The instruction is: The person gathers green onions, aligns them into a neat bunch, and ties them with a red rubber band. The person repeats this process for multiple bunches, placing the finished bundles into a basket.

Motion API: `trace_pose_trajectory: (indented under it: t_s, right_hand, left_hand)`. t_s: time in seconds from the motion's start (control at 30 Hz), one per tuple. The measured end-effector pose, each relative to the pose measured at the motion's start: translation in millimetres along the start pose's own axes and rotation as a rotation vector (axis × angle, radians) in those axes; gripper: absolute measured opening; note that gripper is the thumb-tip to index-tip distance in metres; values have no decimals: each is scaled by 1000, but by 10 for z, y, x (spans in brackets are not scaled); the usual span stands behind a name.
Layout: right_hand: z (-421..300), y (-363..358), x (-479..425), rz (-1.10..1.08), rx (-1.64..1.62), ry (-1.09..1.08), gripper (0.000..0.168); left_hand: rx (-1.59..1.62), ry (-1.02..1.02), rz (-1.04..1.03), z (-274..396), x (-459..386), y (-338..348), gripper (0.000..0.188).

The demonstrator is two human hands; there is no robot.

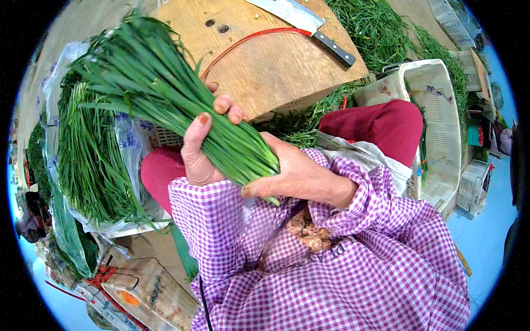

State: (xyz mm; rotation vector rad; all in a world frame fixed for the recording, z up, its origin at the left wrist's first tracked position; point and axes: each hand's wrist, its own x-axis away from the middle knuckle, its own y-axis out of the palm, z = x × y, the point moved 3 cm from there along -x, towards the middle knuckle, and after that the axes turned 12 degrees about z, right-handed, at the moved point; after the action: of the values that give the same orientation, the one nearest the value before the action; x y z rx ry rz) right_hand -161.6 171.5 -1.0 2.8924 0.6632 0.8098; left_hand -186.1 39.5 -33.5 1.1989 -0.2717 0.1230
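Both my hands hold a thick bunch of green garlic chives (pixel 165 87), its leaf ends pointing to the upper left. My left hand (pixel 203 145) wraps around the middle of the bunch, thumb on the near side and fingertips showing over the far side. Around the pale cut ends at the lower right is my right hand (pixel 294 171), its thumb lying across the stems. Beyond the bunch, a wooden board (pixel 273 66) carries a cleaver (pixel 298 16) with a black handle and a curved red strip (pixel 248 39), one end of which lies by the handle.
At left, a plastic-lined crate (pixel 155 225) holds many more chives (pixel 95 165). A white plastic basket (pixel 443 136) stands by my right knee. Loose green leaves (pixel 372 33) are heaped behind the board. Another worn crate (pixel 153 289) lies at the lower left.
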Motion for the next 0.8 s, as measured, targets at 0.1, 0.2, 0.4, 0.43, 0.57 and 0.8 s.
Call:
trace_pose_trajectory:
  t_s: [0.1, 0.2, 0.4, 0.43, 0.57, 0.8]
  right_hand:
    - [170, 10, -8, 128, 29, -90, 58]
    - [208, -2, -5, 119, -144, 81, 48]
    - [264, -50, 40, 64, -282, 356, 25]
    - [247, -61, 51, 56, -284, 351, 24]
    - [137, -107, 84, 58, -286, 314, 20]
    - [-31, -165, 118, 38, -234, 280, 22]
  left_hand:
    - [-22, -31, 118, -104, -4, 3, 44]
    - [-47, -100, 200, -196, -39, -180, 43]
    - [-62, -159, 344, -325, -25, -328, 38]
    - [-57, -164, 333, -315, -9, -335, 39]
    - [-189, -37, 372, -227, 117, -254, 57]
    - [-450, 283, 531, -166, 549, -401, 46]
